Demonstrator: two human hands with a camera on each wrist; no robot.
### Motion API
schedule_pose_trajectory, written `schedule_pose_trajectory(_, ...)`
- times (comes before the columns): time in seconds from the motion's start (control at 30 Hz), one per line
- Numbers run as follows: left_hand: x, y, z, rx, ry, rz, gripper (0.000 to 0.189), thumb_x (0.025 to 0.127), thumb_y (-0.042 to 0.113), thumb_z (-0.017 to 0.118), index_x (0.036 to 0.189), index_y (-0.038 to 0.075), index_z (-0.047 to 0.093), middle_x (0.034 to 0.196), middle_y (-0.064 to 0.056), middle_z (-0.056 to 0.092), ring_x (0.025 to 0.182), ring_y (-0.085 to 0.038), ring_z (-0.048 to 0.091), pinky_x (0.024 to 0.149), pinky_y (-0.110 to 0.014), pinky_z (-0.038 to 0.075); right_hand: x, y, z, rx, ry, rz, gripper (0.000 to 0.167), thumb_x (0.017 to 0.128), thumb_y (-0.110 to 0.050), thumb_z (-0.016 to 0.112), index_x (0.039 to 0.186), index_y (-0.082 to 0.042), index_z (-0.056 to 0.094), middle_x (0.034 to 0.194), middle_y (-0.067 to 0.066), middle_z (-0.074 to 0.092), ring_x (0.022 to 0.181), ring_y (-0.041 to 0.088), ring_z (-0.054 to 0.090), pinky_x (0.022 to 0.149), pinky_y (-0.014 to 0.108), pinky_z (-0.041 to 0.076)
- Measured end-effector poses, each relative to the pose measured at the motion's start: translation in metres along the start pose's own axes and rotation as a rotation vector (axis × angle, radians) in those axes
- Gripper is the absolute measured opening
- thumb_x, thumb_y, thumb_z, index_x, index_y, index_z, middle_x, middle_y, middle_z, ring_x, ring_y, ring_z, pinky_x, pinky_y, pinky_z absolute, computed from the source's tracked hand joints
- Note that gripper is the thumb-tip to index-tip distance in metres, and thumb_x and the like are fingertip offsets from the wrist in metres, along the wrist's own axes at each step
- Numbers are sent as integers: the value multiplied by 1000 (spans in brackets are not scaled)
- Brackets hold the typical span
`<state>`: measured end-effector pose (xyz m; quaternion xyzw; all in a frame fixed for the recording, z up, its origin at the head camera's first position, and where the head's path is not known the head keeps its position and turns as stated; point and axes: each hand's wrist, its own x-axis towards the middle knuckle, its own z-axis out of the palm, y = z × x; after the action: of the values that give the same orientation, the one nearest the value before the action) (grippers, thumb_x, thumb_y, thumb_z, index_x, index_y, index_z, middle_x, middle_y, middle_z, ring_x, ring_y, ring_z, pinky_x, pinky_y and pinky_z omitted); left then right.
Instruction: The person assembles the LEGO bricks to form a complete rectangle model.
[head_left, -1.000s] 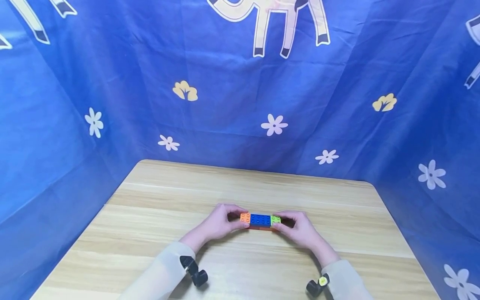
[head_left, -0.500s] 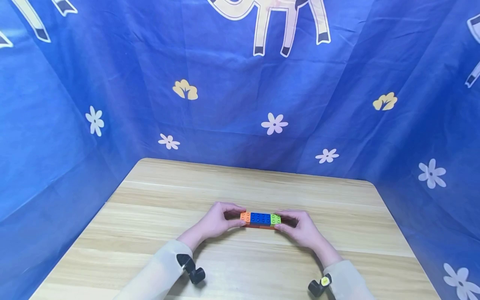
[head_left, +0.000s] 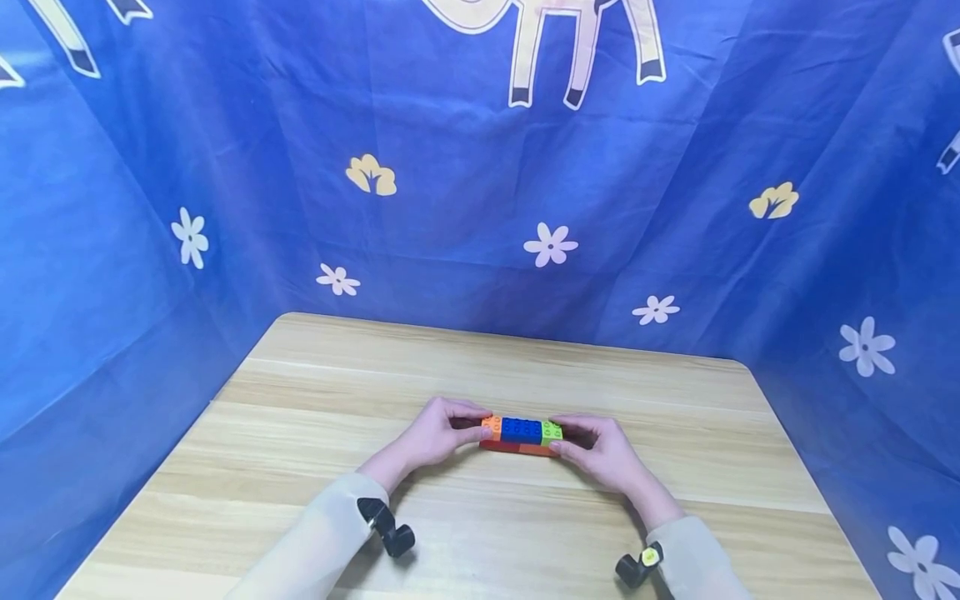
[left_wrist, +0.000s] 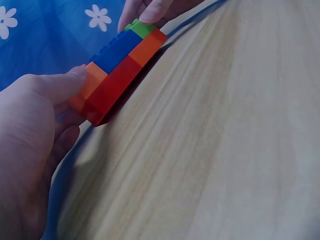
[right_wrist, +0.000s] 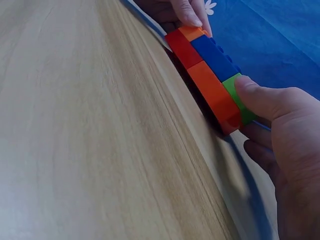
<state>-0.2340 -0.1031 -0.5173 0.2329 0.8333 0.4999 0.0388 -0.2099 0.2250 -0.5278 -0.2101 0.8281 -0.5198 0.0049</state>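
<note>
Several toy building bricks are joined in a two-layer bar that both hands hold by its ends. The upper layer has a light orange brick, a blue brick and a green brick. Below them are a red brick and a darker orange brick. My left hand pinches the light orange end, thumb on its near side. At the green end my right hand grips likewise. Fingers behind the bar are partly hidden. I cannot tell whether its underside touches the table.
The bar is over the middle of a pale wooden table. A blue curtain with flower and animal prints hangs behind the table and along both sides. Black wrist cameras are strapped over the light sleeves.
The bar has tipped slightly, so more of its lower red and orange front shows in the head view. Both hands keep hold of the ends; the left thumb sits higher on the light orange brick.
</note>
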Motion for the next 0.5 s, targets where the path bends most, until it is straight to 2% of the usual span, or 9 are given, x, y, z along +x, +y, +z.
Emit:
schedule_pose_trajectory(0.1, 2, 1, -1, 8, -5, 2, 36, 92, 30, 85, 121, 9, 81, 121, -6, 76, 121, -29, 67, 110, -50, 48, 0, -2, -1, -5, 10, -21, 49, 86, -22, 91, 131, -10, 76, 132, 5, 73, 121, 26, 68, 106, 45, 53)
schedule_pose_trajectory(0.2, 5, 0, -2, 8, -12, -14, 38, 92, 32, 85, 122, 9, 81, 122, -7, 76, 123, -31, 65, 112, -52, 46, 1, -4, 0, -15, 21, -44, 54, 82, -22, 94, 132, -11, 76, 135, -2, 71, 128, 24, 64, 113, 43, 46)
schedule_pose_trajectory(0.37, 9, 0, -3, 3, -22, -38, 40, 94, 34, 84, 124, 7, 79, 124, -8, 75, 124, -32, 65, 112, -52, 46, 2, -4, 2, -56, 41, -74, 59, 77, -22, 98, 132, -15, 76, 136, -10, 70, 130, 19, 62, 116, 39, 42)
schedule_pose_trajectory(0.5, 11, -1, -3, -11, -27, -44, 39, 96, 33, 82, 125, 7, 79, 122, -7, 76, 123, -30, 66, 109, -50, 49, 3, -2, 5, -70, 53, -109, 61, 76, -18, 98, 132, -14, 76, 135, -6, 71, 129, 22, 64, 114, 34, 44)
